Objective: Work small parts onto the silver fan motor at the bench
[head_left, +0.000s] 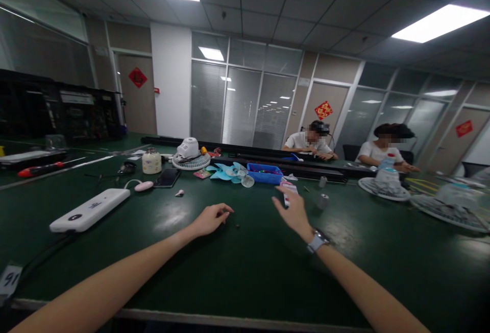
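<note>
Both of my arms reach out over a dark green table (229, 266). My left hand (210, 218) rests on the tabletop with its fingers curled, thumb and fingertips pinched together; I cannot tell whether anything tiny is between them. A small dark screw-like piece (238, 227) lies just to its right. My right hand (293, 211), with a watch (317, 241) on the wrist, hovers open with the fingers spread, empty. Just beyond its fingertips lies a small white and pink card-like object (288, 191).
Further back lie light blue fan blades (225, 171), a blue tray (265, 173), a white fan motor on a grille (190, 154), a phone (167, 177), a jar (151, 161) and a white power strip (90, 210). Two people sit across the table at the right, near fan grilles (384, 188).
</note>
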Motion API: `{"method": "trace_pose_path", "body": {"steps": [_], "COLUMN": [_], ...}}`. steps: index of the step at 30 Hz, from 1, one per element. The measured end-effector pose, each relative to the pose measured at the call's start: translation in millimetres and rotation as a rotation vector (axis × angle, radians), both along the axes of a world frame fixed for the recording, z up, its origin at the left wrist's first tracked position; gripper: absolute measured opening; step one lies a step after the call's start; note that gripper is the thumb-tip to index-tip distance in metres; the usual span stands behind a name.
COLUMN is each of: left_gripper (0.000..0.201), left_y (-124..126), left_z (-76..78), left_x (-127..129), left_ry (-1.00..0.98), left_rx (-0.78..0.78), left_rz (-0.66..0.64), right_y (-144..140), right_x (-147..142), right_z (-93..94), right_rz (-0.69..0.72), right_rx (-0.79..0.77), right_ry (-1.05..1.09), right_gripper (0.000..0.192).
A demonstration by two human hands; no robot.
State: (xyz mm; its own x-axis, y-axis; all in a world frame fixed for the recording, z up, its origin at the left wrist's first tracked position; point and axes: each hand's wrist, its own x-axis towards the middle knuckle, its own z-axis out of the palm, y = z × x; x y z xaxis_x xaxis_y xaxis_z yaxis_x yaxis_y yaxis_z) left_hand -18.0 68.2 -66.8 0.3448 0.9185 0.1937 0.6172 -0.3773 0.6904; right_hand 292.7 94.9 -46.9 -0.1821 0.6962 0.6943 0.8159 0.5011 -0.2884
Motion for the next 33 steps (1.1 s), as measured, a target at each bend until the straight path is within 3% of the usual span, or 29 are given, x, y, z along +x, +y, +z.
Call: {"method": "trace_pose_path", "body": {"steps": [2, 3, 6, 9, 13, 20, 22, 24, 27, 29, 31, 33], "left_gripper": [0.037, 0.037, 0.035, 0.034, 0.034, 0.034, 0.035, 0.036, 0.036, 0.036, 0.036, 0.036], "left_y": [3, 4, 3, 1, 1, 0, -2, -2, 0, 2, 3, 3], "left_z": [-2.3, -3.7, -7.1, -8.4, -8.6, -6.6, -5.9, -6.1, -7.5, -8.3, -8.9, -9.1], "left_x": [-2, -2, -1, 2, 3, 3, 3, 3, 3, 4, 4, 4], "left_ry": [-0.014, -0.022, -0.026, -0.012, -0.028, -0.042, -0.031, -0.027, -0.028, -0.029, -0.039, -0.039], "left_rx": [0.035, 0.048, 0.076, 0.093, 0.076, 0.07, 0.067, 0.056, 0.042, 0.048, 0.048, 0.04], "left_rz": [0.046, 0.06, 0.066, 0.057, 0.053, 0.05, 0.049, 0.046, 0.041, 0.048, 0.045, 0.042], "right_y": [-21, -29, -43, -49, -53, -48, -40, -25, 8, 31, 51, 66], "right_x": [-51, -71, -105, -108, -100, -95, -78, -43, 36, 91, 135, 162], "right_z": [-5.5, -8.7, -13.6, -9.4, -2.8, -11.0, -7.2, 2.4, 20.4, 26.5, 23.2, 12.8], "right_rz": [0.297, 0.364, 0.395, 0.325, 0.23, 0.268, 0.284, 0.221, -0.091, -0.355, -0.51, -0.573], "right_rx": [-0.132, -0.175, -0.268, -0.313, -0.351, -0.355, -0.277, -0.169, 0.0, 0.081, 0.097, 0.048], "right_ry": [-0.132, -0.169, -0.238, -0.266, -0.229, -0.172, -0.216, -0.245, -0.145, 0.047, 0.14, 0.148], "right_gripper": [0.051, 0.052, 0.043, 0.033, 0.034, 0.021, 0.022, 0.023, 0.027, 0.031, 0.033, 0.034]}}
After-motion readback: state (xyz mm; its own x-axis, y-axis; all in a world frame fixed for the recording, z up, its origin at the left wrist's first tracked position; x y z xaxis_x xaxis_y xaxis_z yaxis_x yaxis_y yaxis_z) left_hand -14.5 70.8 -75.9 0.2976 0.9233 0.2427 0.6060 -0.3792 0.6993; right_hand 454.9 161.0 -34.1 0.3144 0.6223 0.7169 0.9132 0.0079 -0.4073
